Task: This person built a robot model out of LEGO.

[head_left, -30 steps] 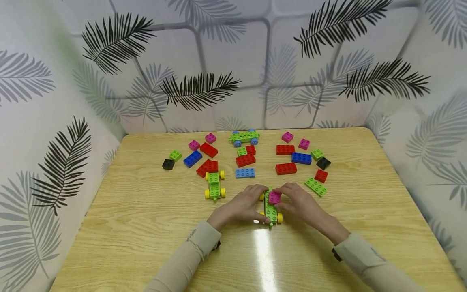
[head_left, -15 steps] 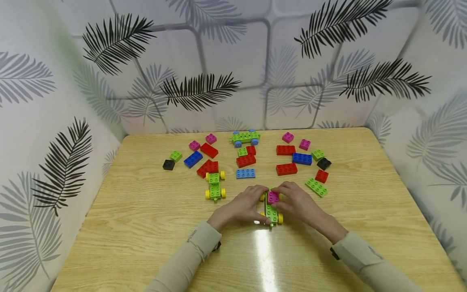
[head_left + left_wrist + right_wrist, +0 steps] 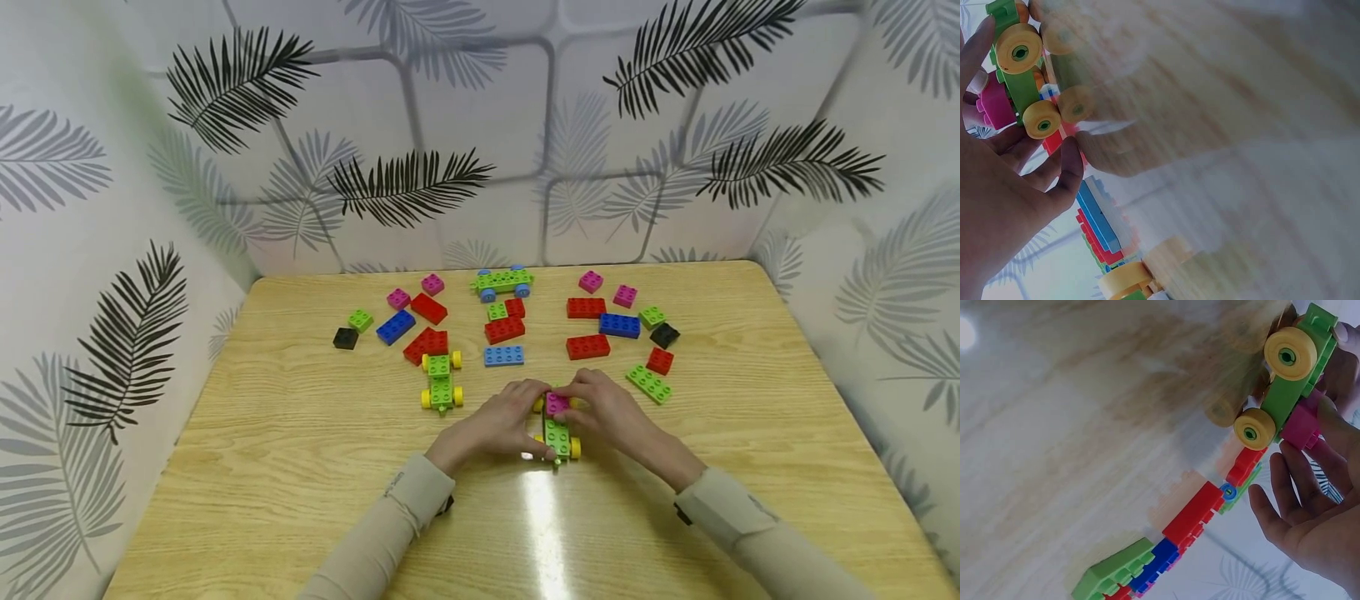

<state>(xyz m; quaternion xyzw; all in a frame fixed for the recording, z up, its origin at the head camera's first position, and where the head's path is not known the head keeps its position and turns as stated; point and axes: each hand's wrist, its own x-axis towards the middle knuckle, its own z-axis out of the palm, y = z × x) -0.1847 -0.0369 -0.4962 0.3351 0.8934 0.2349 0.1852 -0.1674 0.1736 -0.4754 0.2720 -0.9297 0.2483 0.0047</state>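
Observation:
A green toy car base (image 3: 557, 442) with yellow wheels stands on the table. My left hand (image 3: 501, 425) holds it between the thumb at the near end and fingers at the far end. With thumb and fingertips, my right hand (image 3: 611, 417) pinches a magenta 2x2 brick (image 3: 557, 404) on the base's far part. The right wrist view shows that brick (image 3: 1301, 426) at the studded side of the base (image 3: 1284, 400); whether it is fully pressed down I cannot tell. Left of the hands stands another green car base (image 3: 441, 387) with yellow wheels.
A blue-wheeled green car base (image 3: 504, 282) stands at the table's back edge. Red bricks (image 3: 587, 347), a light blue brick (image 3: 504, 356) and a long green brick (image 3: 649, 383) lie beyond the hands. Black bricks (image 3: 346, 337) and smaller ones sit at both sides.
My right hand has shifted slightly left with the magenta brick, from the right side of the car base to over its studs. The left hand and base have stayed put.

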